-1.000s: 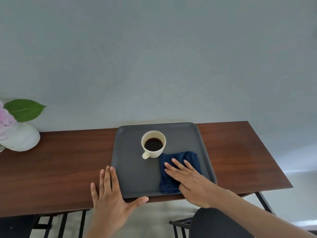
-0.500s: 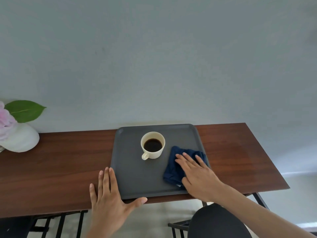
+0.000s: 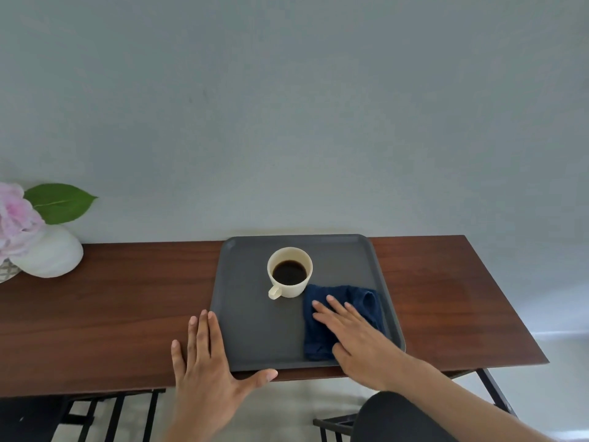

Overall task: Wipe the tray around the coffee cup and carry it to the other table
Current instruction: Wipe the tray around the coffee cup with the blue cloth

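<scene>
A dark grey tray (image 3: 251, 333) lies on the brown wooden table (image 3: 111, 314). A cream cup (image 3: 289, 272) with black coffee stands upright near the tray's middle, handle toward me. A dark blue cloth (image 3: 342, 309) lies flat on the tray just right of the cup. My right hand (image 3: 357, 336) presses flat on the cloth, fingers spread and pointing toward the cup. My left hand (image 3: 207, 365) rests flat at the tray's near left corner, fingers on the table along the tray's left side, thumb along its front rim.
A white vase (image 3: 47, 253) with a pink flower and a green leaf stands at the table's far left. A grey wall runs behind the table. Black metal table legs (image 3: 490, 390) and a dark chair (image 3: 382, 419) show below the front edge.
My right hand slid the cloth right toward the tray's right rim, then back left and nearer, ending next to the cup. The left hand stayed put at the tray's corner.
</scene>
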A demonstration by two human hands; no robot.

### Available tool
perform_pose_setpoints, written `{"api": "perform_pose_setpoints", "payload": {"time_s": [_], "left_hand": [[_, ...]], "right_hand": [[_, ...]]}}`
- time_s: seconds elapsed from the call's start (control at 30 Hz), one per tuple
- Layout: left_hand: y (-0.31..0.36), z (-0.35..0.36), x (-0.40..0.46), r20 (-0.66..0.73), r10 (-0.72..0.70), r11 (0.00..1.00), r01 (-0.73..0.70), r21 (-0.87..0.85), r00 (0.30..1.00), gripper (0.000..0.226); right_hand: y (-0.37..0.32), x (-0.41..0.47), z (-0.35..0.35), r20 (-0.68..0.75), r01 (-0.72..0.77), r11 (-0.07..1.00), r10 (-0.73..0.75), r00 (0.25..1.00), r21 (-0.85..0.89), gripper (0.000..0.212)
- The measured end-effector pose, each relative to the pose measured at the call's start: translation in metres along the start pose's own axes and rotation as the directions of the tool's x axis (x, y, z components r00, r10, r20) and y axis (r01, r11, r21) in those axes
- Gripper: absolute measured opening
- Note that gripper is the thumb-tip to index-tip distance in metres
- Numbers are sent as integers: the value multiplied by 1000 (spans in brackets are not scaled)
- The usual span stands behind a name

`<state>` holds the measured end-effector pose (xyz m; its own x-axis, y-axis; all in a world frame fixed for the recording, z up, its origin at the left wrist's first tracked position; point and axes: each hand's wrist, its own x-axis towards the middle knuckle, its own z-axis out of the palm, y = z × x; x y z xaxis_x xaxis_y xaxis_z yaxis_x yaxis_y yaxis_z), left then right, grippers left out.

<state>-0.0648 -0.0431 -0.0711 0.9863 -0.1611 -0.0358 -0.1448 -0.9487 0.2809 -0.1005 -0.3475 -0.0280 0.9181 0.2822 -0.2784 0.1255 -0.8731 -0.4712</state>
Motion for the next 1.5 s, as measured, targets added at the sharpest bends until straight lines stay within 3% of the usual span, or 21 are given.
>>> {"api": "perform_pose_setpoints", "payload": {"time_s": [0.13, 0.5, 0.73, 0.97, 1.23, 1.4, 1.5], "left_hand": [[3, 0, 1, 27, -1, 1000, 1, 6, 1000, 154], [1, -4, 3, 75, 61, 997, -57, -45, 995, 166], [-7, 0, 4, 109, 59, 998, -55, -37, 992, 159], [-5, -2, 5, 92, 107, 994, -106, -19, 990, 162], [-4, -6, 5, 141, 31, 998, -37, 46, 989, 167], [-2, -12, 4, 164, 5, 999, -12, 37, 986, 167], [4, -21, 4, 213, -41, 997, 26, 73, 976, 170]], "right_hand": [[-21, -2, 10, 50, 73, 994, -77, 996, 76, 70], [-72, 40, 39, 93, 207, 978, -205, 974, -20, 72], [-106, 55, 36, 107, 216, 976, -214, 971, -12, 71], [-79, 29, 31, 95, 173, 978, -163, 982, -116, 68], [-9, -29, 10, 79, 6, 987, 7, 997, -158, 71], [21, -63, -4, 8, -66, 961, 71, 997, -269, 73], [24, -77, -7, -125, -37, 980, 12, 992, -195, 70]]}}
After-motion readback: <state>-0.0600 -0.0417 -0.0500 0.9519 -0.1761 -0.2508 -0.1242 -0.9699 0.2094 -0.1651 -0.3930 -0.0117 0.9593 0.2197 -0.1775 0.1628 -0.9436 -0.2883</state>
